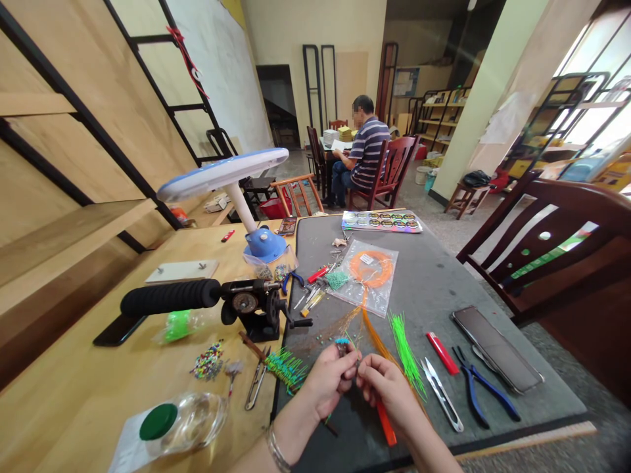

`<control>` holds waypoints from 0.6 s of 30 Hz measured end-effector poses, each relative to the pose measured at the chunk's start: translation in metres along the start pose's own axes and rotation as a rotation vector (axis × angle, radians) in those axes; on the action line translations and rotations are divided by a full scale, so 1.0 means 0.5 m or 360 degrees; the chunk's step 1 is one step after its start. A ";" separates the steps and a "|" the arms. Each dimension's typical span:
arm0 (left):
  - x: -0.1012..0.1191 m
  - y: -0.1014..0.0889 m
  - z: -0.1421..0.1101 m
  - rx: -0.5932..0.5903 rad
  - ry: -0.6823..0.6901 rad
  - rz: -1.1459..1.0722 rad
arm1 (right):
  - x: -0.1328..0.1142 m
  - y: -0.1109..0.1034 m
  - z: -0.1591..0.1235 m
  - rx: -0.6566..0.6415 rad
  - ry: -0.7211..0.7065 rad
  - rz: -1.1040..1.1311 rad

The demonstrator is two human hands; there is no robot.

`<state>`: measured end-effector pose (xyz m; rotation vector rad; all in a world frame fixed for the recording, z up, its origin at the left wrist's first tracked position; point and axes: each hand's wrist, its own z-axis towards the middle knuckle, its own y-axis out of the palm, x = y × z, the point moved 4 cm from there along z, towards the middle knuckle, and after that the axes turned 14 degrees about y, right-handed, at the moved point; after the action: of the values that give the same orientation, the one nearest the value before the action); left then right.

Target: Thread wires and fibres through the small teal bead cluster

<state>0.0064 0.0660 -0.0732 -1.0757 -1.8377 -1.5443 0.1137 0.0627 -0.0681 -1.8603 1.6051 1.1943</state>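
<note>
Orange strands [375, 338] run up to a small teal-beaded bundle [342, 347], pinched in the grip of the left hand [328, 382], above the grey mat [444, 282] on the counter. Right hand [387, 389]: grip closed, thumb and fingers together just beside the bundle; whether anything is held there cannot be told. Bundle is judged very light and soft, with limp, slippery strands and small beads that are easily dropped, so hold is best taken with the fingertips at its thickest point, not the loose ends. Bright green strands [407, 355] and a teal bristle bunch [288, 370] are laid to either side of the hands. An orange bar [387, 424] lies below the right hand. Snips [441, 394], blue-handled pliers [486, 387], a red lighter [442, 353] and a phone [495, 348] are set to the right. A bagged orange coil [369, 276] sits ahead. A hand-crank vise [251, 305], a bead pile [208, 361] and a glass jar [182, 420] stand on the wood to the left. Trailing strands could snag on the bag.
</note>
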 end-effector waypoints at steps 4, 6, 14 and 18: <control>0.001 0.000 -0.001 0.0013 -0.0015 0.0002 | 0.001 -0.001 0.001 -0.0001 0.0009 0.0009; 0.000 -0.001 -0.001 0.0016 -0.0018 0.0000 | 0.002 -0.001 0.001 0.0003 0.0013 0.0011; -0.002 -0.002 0.000 0.0001 -0.0024 0.0001 | -0.001 0.000 -0.002 -0.0006 0.0016 0.0029; 0.001 0.001 0.000 -0.0006 -0.0015 0.0015 | 0.000 -0.001 -0.001 -0.0007 0.0022 0.0043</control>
<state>0.0063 0.0661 -0.0724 -1.0935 -1.8338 -1.5404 0.1143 0.0623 -0.0678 -1.8592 1.6411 1.1994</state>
